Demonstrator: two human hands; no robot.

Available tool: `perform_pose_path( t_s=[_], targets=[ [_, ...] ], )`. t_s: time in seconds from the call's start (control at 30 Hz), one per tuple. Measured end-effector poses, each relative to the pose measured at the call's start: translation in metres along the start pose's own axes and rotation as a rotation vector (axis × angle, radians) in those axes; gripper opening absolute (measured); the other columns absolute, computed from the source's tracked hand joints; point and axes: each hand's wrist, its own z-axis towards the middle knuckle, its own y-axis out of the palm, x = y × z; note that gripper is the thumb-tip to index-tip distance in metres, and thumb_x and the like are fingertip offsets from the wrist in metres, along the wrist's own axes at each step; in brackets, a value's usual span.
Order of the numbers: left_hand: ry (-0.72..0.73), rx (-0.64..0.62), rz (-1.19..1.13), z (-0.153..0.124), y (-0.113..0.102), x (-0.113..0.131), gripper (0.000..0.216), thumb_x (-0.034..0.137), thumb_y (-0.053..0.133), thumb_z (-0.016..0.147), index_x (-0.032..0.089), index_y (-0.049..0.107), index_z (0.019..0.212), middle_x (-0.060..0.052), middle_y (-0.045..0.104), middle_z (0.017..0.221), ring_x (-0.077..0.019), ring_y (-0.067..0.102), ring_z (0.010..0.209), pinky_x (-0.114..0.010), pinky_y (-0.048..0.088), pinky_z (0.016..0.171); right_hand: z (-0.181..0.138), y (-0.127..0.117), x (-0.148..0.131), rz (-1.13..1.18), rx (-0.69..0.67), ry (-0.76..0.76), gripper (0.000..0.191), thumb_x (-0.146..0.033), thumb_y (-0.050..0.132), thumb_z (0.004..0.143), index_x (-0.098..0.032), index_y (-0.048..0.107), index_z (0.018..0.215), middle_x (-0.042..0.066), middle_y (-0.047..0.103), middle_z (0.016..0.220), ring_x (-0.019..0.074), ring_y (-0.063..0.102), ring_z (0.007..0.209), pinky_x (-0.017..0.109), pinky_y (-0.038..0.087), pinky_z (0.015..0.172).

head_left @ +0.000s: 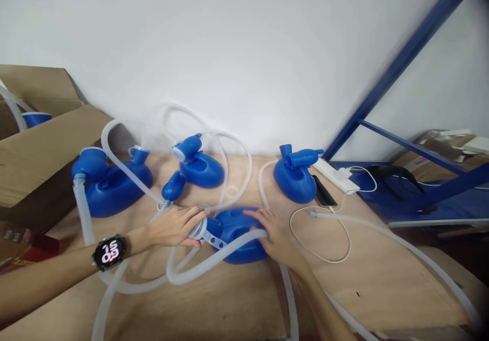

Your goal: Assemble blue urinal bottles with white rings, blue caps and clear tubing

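A blue plastic urinal bottle (239,218) lies on its side on the wooden table in front of me. My left hand (178,226) is wrapped around the white cap (199,229) at its mouth, and a white strap with holes (215,240) runs from the cap to the bottle. From the right, my right hand (270,229) grips the bottle's body, its fingers curled over the top. A translucent ribbed hose (214,260) loops in front of the bottle and ends at my right hand; whether those fingers also pinch it is hidden.
More blue bottles with hoses stand at the left (118,188), back (202,170) and right (294,180). A blue funnel piece (173,187) lies near my left hand. A phone (324,192), white cable and power strip (336,175) are right; an open cardboard box (57,152) is left.
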Motion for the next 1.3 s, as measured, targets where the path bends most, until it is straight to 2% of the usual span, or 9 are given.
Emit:
perform_pose_path(
  t_s=[0.2, 0.3, 0.43, 0.57, 0.7, 0.8, 0.93, 1.1, 1.3],
  targets=[
    [0.369, 0.17, -0.076, 0.012, 0.005, -0.027, 0.034, 0.038, 0.055, 0.107, 0.019, 0.058, 0.134, -0.021, 0.072, 0.121, -0.0308, 0.073, 0.108, -0.045, 0.062, 0.09, -0.001, -0.002, 0.0, 0.024, -0.021, 0.006, 0.04, -0.033, 0.048, 0.111, -0.032, 0.057, 0.15, 0.008, 0.065, 0.117, 0.0296, 0.061, 0.111, 0.051, 0.049, 0.103],
    [0.364, 0.032, -0.202, 0.02, -0.002, -0.035, 0.03, 0.016, 0.053, 0.103, 0.029, 0.064, 0.127, -0.014, 0.074, 0.12, -0.0267, 0.073, 0.11, -0.046, 0.06, 0.098, 0.0, -0.002, -0.002, 0.029, -0.021, 0.015, 0.039, -0.033, 0.048, 0.11, -0.031, 0.058, 0.148, 0.008, 0.066, 0.116, 0.0295, 0.061, 0.112, 0.051, 0.049, 0.103],
    [0.261, -0.181, -0.538, 0.038, -0.016, -0.046, 0.034, 0.029, 0.067, 0.095, 0.044, 0.064, 0.126, -0.005, 0.075, 0.117, -0.022, 0.073, 0.106, -0.039, 0.061, 0.096, 0.0, -0.002, -0.004, 0.023, -0.009, 0.006, 0.041, -0.031, 0.047, 0.11, -0.032, 0.058, 0.149, 0.008, 0.065, 0.116, 0.029, 0.061, 0.111, 0.051, 0.049, 0.103],
    [0.145, -0.237, -0.663, 0.063, -0.028, -0.06, 0.072, 0.043, 0.08, 0.073, 0.056, 0.052, 0.139, -0.003, 0.071, 0.118, -0.0244, 0.071, 0.101, -0.035, 0.062, 0.074, -0.001, -0.002, -0.003, 0.011, -0.012, -0.006, 0.04, -0.033, 0.048, 0.11, -0.032, 0.058, 0.149, 0.008, 0.065, 0.115, 0.0293, 0.062, 0.11, 0.049, 0.05, 0.101],
    [0.395, -0.113, -0.621, 0.08, -0.035, -0.064, 0.059, 0.047, 0.075, 0.074, 0.059, 0.058, 0.129, -0.002, 0.073, 0.115, -0.0267, 0.071, 0.102, -0.036, 0.058, 0.062, -0.002, -0.002, -0.003, -0.001, -0.008, 0.002, 0.038, -0.033, 0.047, 0.111, -0.03, 0.06, 0.146, 0.008, 0.066, 0.115, 0.0292, 0.062, 0.111, 0.048, 0.05, 0.1],
    [0.539, -0.223, -0.741, 0.081, -0.043, -0.055, 0.027, 0.037, 0.064, 0.091, 0.056, 0.068, 0.109, 0.004, 0.077, 0.115, -0.0217, 0.074, 0.109, -0.036, 0.061, 0.079, -0.002, 0.0, -0.003, -0.008, -0.01, -0.014, 0.039, -0.035, 0.046, 0.111, -0.028, 0.059, 0.147, 0.009, 0.066, 0.116, 0.0294, 0.062, 0.111, 0.049, 0.05, 0.102],
    [0.243, -0.503, -0.86, 0.074, -0.052, -0.035, 0.016, 0.039, 0.06, 0.099, 0.047, 0.073, 0.105, 0.001, 0.078, 0.126, -0.0253, 0.069, 0.13, -0.046, 0.056, 0.104, -0.003, 0.002, -0.001, -0.024, 0.005, -0.017, 0.04, -0.037, 0.045, 0.111, -0.028, 0.059, 0.147, 0.009, 0.067, 0.113, 0.0302, 0.063, 0.11, 0.049, 0.051, 0.1],
    [0.24, -0.322, -0.701, 0.061, -0.042, -0.023, 0.016, 0.041, 0.066, 0.096, 0.048, 0.073, 0.109, -0.001, 0.077, 0.128, -0.0261, 0.073, 0.112, -0.053, 0.058, 0.101, -0.005, 0.004, 0.002, -0.032, 0.028, -0.014, 0.041, -0.03, 0.048, 0.109, -0.029, 0.059, 0.149, 0.01, 0.067, 0.114, 0.0302, 0.064, 0.11, 0.05, 0.052, 0.1],
    [0.194, -0.124, -0.522, 0.039, -0.017, -0.021, 0.028, 0.039, 0.066, 0.096, 0.055, 0.067, 0.119, 0.001, 0.074, 0.131, -0.0164, 0.066, 0.083, -0.036, 0.063, 0.082, -0.005, 0.006, 0.001, -0.048, 0.042, -0.002, 0.042, -0.026, 0.05, 0.107, -0.03, 0.061, 0.147, 0.009, 0.068, 0.114, 0.0302, 0.064, 0.111, 0.05, 0.053, 0.1]
  ],
)
